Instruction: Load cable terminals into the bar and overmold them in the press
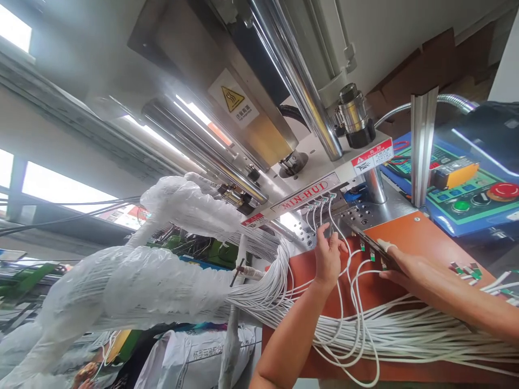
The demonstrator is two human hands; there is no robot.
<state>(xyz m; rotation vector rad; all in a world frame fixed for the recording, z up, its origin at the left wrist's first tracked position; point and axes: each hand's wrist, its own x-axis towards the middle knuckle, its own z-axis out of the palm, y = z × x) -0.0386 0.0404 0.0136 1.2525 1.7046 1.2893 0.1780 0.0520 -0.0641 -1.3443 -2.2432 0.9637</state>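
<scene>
My left hand (pixel 328 256) is raised in front of the press, beside white cables (pixel 323 212) that run into its lower part. Its fingers are apart and loosely bent; I see nothing held in them. My right hand (pixel 401 266) grips a long dark metal bar (pixel 371 242) at its near end, with a whitish covering on one fingertip. The bar's far end reaches the steel mold base (pixel 357 216). Beneath it, several cable ends with small green-and-white connectors (pixel 372 257) lie on the orange-brown work board (pixel 405 232).
A thick bundle of white cables (pixel 389 329) crosses the board, and plastic-wrapped bundles (pixel 162 281) hang at left. Overhead stands the press with its chrome columns (pixel 300 81). At right is a blue control box (pixel 454 216) with a red stop button (pixel 503 190).
</scene>
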